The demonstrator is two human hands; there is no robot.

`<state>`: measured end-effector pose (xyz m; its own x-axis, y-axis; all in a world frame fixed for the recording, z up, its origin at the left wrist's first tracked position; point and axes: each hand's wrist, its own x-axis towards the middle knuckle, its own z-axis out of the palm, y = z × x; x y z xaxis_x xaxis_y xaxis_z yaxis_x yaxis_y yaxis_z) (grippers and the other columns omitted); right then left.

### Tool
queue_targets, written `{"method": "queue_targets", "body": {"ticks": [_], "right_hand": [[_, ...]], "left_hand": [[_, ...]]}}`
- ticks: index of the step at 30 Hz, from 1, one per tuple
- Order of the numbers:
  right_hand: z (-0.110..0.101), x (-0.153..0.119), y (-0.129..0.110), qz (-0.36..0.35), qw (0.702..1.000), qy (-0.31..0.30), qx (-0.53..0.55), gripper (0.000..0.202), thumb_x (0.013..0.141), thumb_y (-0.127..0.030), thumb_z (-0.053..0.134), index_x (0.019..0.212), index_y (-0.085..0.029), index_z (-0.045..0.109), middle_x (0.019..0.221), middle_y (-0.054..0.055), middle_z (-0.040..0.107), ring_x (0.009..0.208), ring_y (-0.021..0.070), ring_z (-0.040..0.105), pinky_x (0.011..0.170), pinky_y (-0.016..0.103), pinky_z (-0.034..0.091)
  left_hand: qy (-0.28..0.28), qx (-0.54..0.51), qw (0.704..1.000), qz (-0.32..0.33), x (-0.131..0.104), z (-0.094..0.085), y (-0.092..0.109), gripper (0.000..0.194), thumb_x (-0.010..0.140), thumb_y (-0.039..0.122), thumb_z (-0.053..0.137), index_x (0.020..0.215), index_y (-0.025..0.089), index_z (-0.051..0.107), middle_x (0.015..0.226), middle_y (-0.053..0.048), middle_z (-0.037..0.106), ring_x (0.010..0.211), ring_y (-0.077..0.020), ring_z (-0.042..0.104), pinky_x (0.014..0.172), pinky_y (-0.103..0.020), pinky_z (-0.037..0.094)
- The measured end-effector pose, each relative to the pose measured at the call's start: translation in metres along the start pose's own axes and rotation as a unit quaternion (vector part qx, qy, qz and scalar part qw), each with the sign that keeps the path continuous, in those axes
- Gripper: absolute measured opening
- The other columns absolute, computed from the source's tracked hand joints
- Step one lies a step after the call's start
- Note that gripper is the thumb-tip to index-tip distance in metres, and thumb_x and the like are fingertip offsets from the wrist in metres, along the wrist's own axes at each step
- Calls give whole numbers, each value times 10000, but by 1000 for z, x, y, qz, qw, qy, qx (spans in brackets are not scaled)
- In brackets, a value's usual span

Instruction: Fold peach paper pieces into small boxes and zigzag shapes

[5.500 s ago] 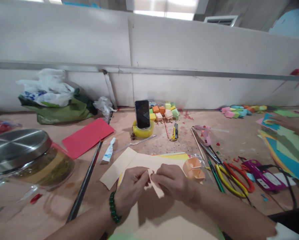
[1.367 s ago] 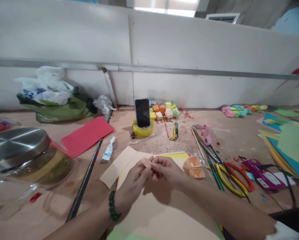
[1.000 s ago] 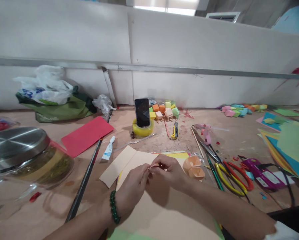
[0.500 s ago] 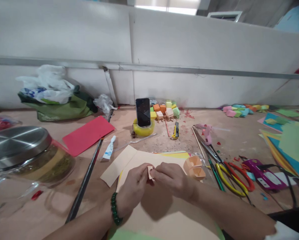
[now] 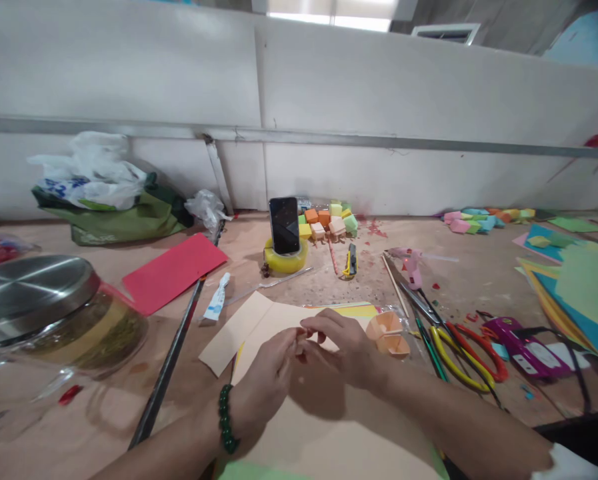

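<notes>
My left hand (image 5: 266, 373), with a green bead bracelet (image 5: 225, 420) at its wrist, is closed in a pinch over the peach paper sheets (image 5: 339, 433). My right hand (image 5: 343, 343) meets it fingertip to fingertip, its thumb and forefinger bent inward. Between them they grip a small folded piece of peach paper, now almost wholly covered by the fingers. Just right of my right hand sit two open peach paper boxes (image 5: 386, 327), joined side by side. A peach paper strip (image 5: 236, 330) lies slantwise at the sheets' left corner.
Scissors (image 5: 463, 360), a pink glue gun (image 5: 413, 267) and a purple tool (image 5: 523, 350) lie to the right. Ahead, a phone (image 5: 285, 225) leans in a yellow tape roll (image 5: 285, 259), near small paper blocks (image 5: 323, 219) and a box cutter (image 5: 351, 260). A lidded jar (image 5: 63, 313) stands left.
The small peach paper piece showed between my fingertips before and is now mostly hidden. My right fingers have shifted up and over it, more arched. My left hand has barely moved.
</notes>
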<state>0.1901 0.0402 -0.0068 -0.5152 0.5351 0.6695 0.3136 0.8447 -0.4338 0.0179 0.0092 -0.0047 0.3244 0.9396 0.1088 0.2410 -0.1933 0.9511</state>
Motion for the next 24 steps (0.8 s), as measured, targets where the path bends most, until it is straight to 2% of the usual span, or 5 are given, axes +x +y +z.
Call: {"method": "queue_targets", "body": {"ticks": [6, 9, 18, 21, 24], "right_hand": [[3, -4, 5, -10, 997, -23, -79, 172, 950, -204, 473, 848, -171, 607, 713, 31, 586, 600, 109, 539, 534, 202, 423], [2, -1, 5, 32, 999, -22, -31, 161, 939, -231, 499, 811, -173, 579, 711, 26, 576, 624, 114, 540, 555, 204, 432], [0, 4, -2, 122, 987, -43, 98, 307, 941, -362, 473, 701, -178, 521, 608, -17, 507, 538, 89, 424, 499, 208, 349], [2, 7, 0, 246, 949, -40, 195, 368, 889, -481, 533, 688, -173, 525, 593, -26, 506, 532, 82, 428, 497, 207, 358], [5, 10, 4, 359, 873, -29, 327, 441, 762, -584, 649, 688, -166, 532, 588, -39, 513, 510, 72, 450, 494, 206, 381]], "left_hand": [[-23, -63, 996, -62, 4, 0, 3, 220, 844, 321, 471, 763, 164, 602, 726, -37, 629, 672, -156, 560, 653, -272, 478], [-19, -79, 993, -86, 5, -1, 3, 270, 844, 356, 500, 733, 150, 634, 691, -39, 641, 653, -152, 567, 647, -265, 482], [-21, -15, 998, -60, 1, 0, 1, 393, 882, 444, 457, 671, 155, 621, 632, -41, 643, 599, -145, 584, 587, -241, 465], [-4, -37, 997, -66, 1, 0, 1, 331, 841, 446, 533, 714, 151, 612, 647, -23, 623, 611, -133, 564, 566, -222, 452], [22, -69, 992, -107, 3, -2, 0, 351, 810, 481, 570, 693, 151, 567, 612, 9, 551, 527, -105, 492, 458, -195, 400]]}}
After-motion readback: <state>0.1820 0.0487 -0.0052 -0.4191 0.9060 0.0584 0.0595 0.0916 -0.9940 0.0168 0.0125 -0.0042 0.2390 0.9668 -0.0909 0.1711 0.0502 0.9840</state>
